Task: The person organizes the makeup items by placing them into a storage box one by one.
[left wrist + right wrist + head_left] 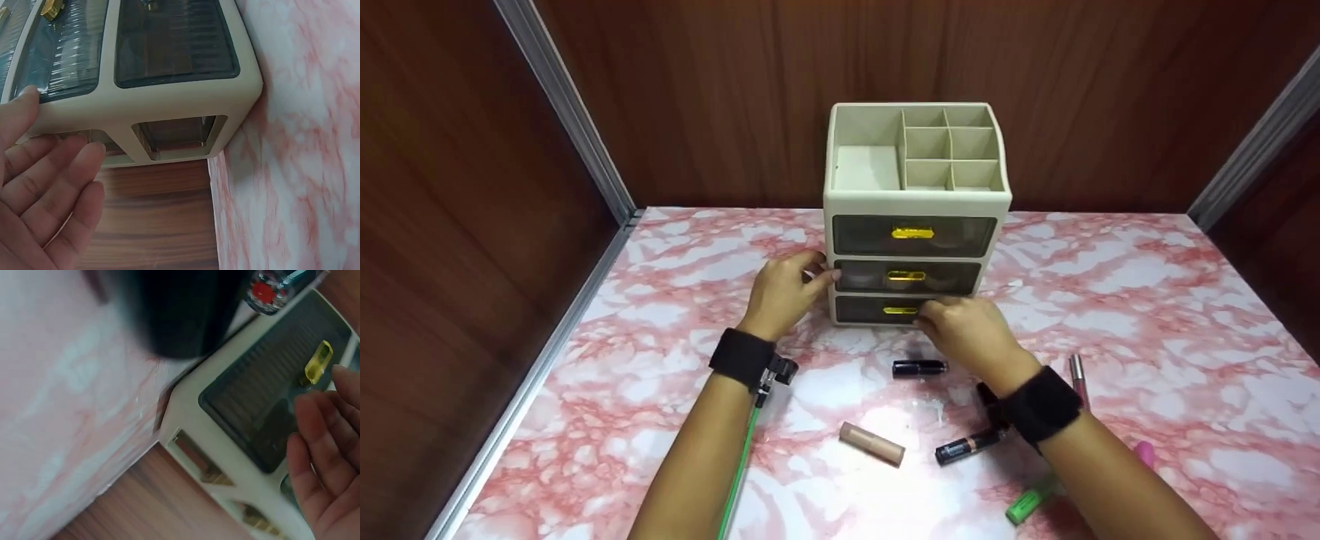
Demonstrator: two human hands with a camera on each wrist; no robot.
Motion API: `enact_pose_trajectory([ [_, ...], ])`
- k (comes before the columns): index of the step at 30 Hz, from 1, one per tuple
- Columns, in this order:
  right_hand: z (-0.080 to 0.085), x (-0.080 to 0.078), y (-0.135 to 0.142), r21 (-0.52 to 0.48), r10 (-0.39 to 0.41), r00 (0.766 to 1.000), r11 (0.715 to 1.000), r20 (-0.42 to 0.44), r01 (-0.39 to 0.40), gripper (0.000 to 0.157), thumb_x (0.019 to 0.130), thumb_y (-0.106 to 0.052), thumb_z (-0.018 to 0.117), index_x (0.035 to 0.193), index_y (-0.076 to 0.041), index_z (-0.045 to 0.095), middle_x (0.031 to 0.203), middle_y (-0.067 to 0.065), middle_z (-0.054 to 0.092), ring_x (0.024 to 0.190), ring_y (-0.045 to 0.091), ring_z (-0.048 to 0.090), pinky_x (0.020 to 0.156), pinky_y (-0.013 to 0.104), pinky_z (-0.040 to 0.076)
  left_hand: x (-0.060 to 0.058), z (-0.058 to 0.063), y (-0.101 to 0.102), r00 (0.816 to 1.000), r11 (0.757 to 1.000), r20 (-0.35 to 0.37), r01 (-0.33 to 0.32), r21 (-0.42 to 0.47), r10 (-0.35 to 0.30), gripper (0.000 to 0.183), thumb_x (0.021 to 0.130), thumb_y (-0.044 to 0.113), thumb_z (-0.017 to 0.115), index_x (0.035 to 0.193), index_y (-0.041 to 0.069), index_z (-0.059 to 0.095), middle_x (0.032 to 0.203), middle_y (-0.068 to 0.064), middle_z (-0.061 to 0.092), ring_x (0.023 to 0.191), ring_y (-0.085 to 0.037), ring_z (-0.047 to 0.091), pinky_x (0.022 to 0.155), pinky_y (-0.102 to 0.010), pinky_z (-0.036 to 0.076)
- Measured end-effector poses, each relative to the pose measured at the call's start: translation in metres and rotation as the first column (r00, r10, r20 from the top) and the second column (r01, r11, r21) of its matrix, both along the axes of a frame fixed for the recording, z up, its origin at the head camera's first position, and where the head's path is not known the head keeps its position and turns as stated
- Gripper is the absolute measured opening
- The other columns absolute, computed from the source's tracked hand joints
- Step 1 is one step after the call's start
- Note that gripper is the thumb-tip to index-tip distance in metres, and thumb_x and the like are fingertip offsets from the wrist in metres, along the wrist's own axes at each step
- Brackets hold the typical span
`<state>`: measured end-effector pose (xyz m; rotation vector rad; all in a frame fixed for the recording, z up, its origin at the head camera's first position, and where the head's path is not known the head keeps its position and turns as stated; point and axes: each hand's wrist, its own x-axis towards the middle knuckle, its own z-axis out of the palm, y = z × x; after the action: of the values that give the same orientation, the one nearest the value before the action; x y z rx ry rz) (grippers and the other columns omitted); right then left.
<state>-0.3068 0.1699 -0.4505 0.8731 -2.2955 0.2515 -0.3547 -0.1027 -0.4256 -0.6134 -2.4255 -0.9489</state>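
Observation:
A cream drawer organizer (919, 198) stands on the marbled table, its three dark see-through drawers pushed in. My left hand (786, 292) holds its left side, thumb on the front edge by the middle drawer (870, 277). In the left wrist view, the fingers (67, 169) bend along the side openings. My right hand (964, 330) is at the bottom drawer (859, 309), fingertips beside the right end of its gold handle (898, 310). The right wrist view shows those fingers (320, 433) loosely curled, with the gold handle (319, 363) uncovered beside them.
In front of the organizer lie a black lipstick tube (919, 367), a beige tube (871, 444) and another black tube (966, 448). Right of them are a green tube (1031, 501), partly under my forearm, and a silver-capped tube (1078, 371). Wooden panels (720, 97) surround the table.

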Motion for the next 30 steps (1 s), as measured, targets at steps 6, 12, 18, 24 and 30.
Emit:
enact_pose_trajectory([
  [6, -0.005, -0.007, -0.018, 0.173, 0.013, 0.993, 0.985, -0.120, 0.009, 0.012, 0.078, -0.007, 0.057, 0.066, -0.007, 0.053, 0.059, 0.005, 0.052, 0.040, 0.027, 0.046, 0.033, 0.041, 0.033, 0.001, -0.001, 0.000, 0.999, 1.000, 0.042, 0.020, 0.015, -0.021, 0.023, 0.081, 0.038, 0.063, 0.090, 0.017, 0.064, 0.081, 0.005, 0.064, 0.068, -0.005, 0.059, 0.064, -0.025, 0.047],
  [12, -0.001, -0.008, -0.026, 0.357, 0.021, 0.993, 0.934, -0.114, 0.021, 0.011, 0.069, 0.005, 0.054, 0.071, -0.006, 0.057, 0.063, 0.007, 0.054, 0.047, 0.024, 0.049, 0.042, 0.038, 0.039, 0.002, 0.001, 0.001, 0.999, 1.000, 0.034, 0.016, 0.014, -0.016, 0.022, 0.080, 0.037, 0.064, 0.088, 0.017, 0.065, 0.081, 0.006, 0.064, 0.068, -0.006, 0.058, 0.064, -0.026, 0.046],
  [18, 0.002, -0.009, -0.030, 0.366, -0.035, 0.991, 0.927, -0.131, 0.082, 0.007, 0.069, 0.003, 0.057, 0.071, -0.004, 0.058, 0.063, 0.009, 0.055, 0.049, 0.025, 0.050, 0.044, 0.038, 0.041, 0.001, -0.001, 0.003, 0.999, 0.999, 0.027, 0.027, 0.037, -0.028, 0.021, 0.080, 0.036, 0.064, 0.088, 0.017, 0.065, 0.080, 0.006, 0.064, 0.068, -0.006, 0.059, 0.064, -0.024, 0.046],
  [24, 0.001, -0.008, -0.039, 0.402, -0.087, 0.988, 0.906, -0.124, 0.130, 0.006, 0.069, 0.003, 0.057, 0.071, -0.003, 0.059, 0.058, 0.008, 0.051, 0.044, 0.021, 0.046, 0.038, 0.037, 0.040, 0.002, -0.002, 0.001, 0.999, 0.999, 0.047, 0.014, 0.049, -0.016, 0.020, 0.081, 0.036, 0.064, 0.087, 0.017, 0.065, 0.079, 0.009, 0.064, 0.067, -0.004, 0.059, 0.063, -0.024, 0.046],
  [30, 0.001, -0.009, -0.044, 0.482, -0.096, 0.988, 0.865, -0.118, 0.142, 0.007, 0.072, 0.001, 0.055, 0.076, -0.002, 0.059, 0.058, 0.008, 0.051, 0.044, 0.020, 0.044, 0.040, 0.035, 0.039, 0.002, 0.000, -0.001, 0.999, 1.000, 0.049, 0.008, 0.021, -0.009, 0.023, 0.081, 0.038, 0.063, 0.089, 0.017, 0.065, 0.081, 0.008, 0.064, 0.069, -0.004, 0.059, 0.063, -0.025, 0.047],
])
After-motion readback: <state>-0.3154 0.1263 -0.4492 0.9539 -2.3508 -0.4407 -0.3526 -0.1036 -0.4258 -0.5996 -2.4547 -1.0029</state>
